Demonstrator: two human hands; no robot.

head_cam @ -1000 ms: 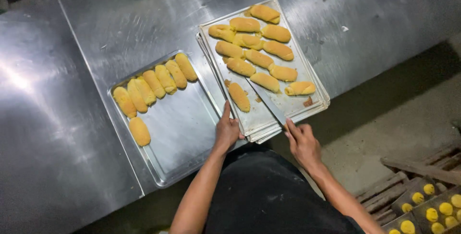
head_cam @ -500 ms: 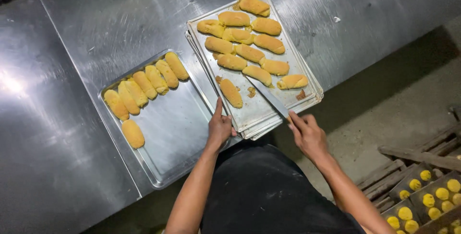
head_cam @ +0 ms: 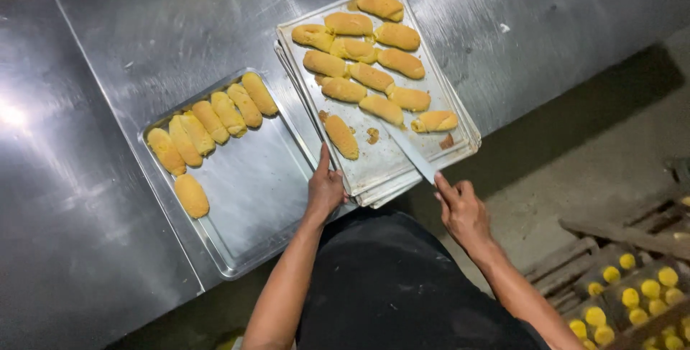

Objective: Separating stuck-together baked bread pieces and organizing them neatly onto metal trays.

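Observation:
My left hand (head_cam: 325, 186) rests on the near left edge of a stack of metal baking trays (head_cam: 388, 170), fingers flat on the rim. On the top tray lie several golden oblong pastries (head_cam: 369, 55); one pastry (head_cam: 341, 136) sits apart near my left hand. My right hand (head_cam: 460, 210) grips a flat metal scraper (head_cam: 410, 150) whose blade lies on the tray and points toward the pastries (head_cam: 382, 109) in the near row. To the left, a second tray (head_cam: 251, 199) holds a row of pastries (head_cam: 212, 121) along its far edge and a single one (head_cam: 191, 195) below.
Both trays sit on a steel worktable (head_cam: 108, 48). At the lower right, crates hold round yellow pieces (head_cam: 632, 300) beside wooden slats on a concrete floor (head_cam: 575, 156). My dark apron fills the bottom centre.
The camera view has drifted a little. My hands keep their places at the tray's near edge, and the scraper blade now reaches further in, toward the near row of pastries.

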